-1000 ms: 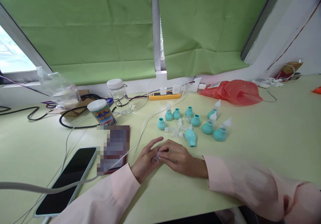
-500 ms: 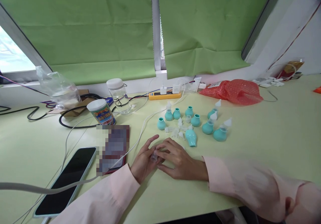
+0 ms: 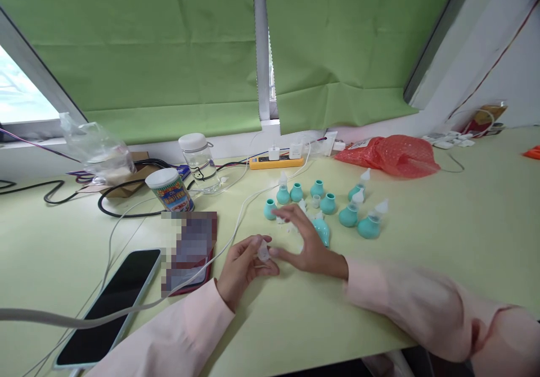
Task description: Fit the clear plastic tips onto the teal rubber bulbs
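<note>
My left hand (image 3: 241,265) rests on the pale green table (image 3: 442,236) and pinches a small clear plastic tip (image 3: 263,250) between thumb and fingers. My right hand (image 3: 304,241) is stretched out with its fingers spread, hovering over a scatter of small clear plastic pieces (image 3: 301,216). Just beyond it a teal rubber bulb (image 3: 323,230) lies on its side. Several more teal bulbs (image 3: 296,193) stand behind, and three bulbs with clear tips fitted (image 3: 369,224) stand to the right.
A phone (image 3: 110,304) with a white cable (image 3: 236,219) lies at the front left beside a dark booklet (image 3: 192,250). Behind are a printed can (image 3: 169,190), a clear jar (image 3: 199,160), black cables, a yellow power strip (image 3: 276,161) and a red bag (image 3: 390,155).
My right hand has left the clear tip and reached away toward the loose clear pieces by the bulbs. My left hand now holds the tip alone, lifted slightly.
</note>
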`<state>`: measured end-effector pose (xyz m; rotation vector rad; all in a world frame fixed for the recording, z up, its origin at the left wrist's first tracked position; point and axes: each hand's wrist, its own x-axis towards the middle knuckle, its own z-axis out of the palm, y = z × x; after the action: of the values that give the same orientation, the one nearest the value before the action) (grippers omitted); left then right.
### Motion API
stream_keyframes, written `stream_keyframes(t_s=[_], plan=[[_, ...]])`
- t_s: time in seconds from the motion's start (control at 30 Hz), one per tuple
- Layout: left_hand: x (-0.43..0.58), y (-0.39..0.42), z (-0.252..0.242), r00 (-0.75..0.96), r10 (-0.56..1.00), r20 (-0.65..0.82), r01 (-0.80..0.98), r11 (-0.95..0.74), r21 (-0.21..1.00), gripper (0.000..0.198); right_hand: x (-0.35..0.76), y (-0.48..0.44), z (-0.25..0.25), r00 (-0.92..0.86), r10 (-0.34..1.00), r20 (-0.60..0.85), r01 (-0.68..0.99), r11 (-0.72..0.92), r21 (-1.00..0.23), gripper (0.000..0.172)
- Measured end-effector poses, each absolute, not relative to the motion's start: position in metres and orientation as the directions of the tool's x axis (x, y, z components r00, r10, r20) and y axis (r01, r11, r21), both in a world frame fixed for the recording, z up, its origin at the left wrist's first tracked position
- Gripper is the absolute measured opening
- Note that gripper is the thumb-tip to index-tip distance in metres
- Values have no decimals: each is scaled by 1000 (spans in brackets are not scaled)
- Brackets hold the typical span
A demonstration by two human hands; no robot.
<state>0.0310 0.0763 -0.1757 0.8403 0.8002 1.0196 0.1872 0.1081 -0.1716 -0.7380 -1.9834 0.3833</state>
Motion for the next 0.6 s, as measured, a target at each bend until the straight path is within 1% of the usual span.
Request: stream_keyframes(t_s=[0.07, 0.13, 0.23, 0.3, 0.4, 0.47, 0.53, 0.6], plan=[[31, 78, -177, 315, 928, -201, -384, 318, 867, 30, 189, 123, -167, -367, 686, 629, 428, 725, -540, 64], [31, 79, -177, 326, 917, -230, -381, 351, 855, 33, 190, 138, -168, -391, 740, 547, 533, 667, -520, 65], [31, 79, -176, 338, 908, -246, -376, 370, 849, 34, 191, 152, -175, -427, 808, 407, 641, 587, -494, 57], [31, 79, -176, 332, 911, -244, -378, 366, 850, 36, 191, 156, -180, -426, 827, 367, 670, 561, -487, 48], [31, 78, -176, 299, 930, -215, -390, 324, 862, 38, 191, 157, -182, -415, 834, 364, 676, 550, -490, 33], [31, 78, -176, 277, 939, -202, -377, 300, 876, 35, 191, 158, -182, -409, 831, 377, 670, 554, -494, 25], [32, 78, -177, 268, 937, -223, -335, 308, 891, 30, 191, 159, -182, -406, 820, 404, 652, 569, -501, 21], [32, 79, -177, 253, 933, -258, -296, 328, 897, 28, 190, 157, -181, -390, 786, 479, 614, 610, -501, 20]])
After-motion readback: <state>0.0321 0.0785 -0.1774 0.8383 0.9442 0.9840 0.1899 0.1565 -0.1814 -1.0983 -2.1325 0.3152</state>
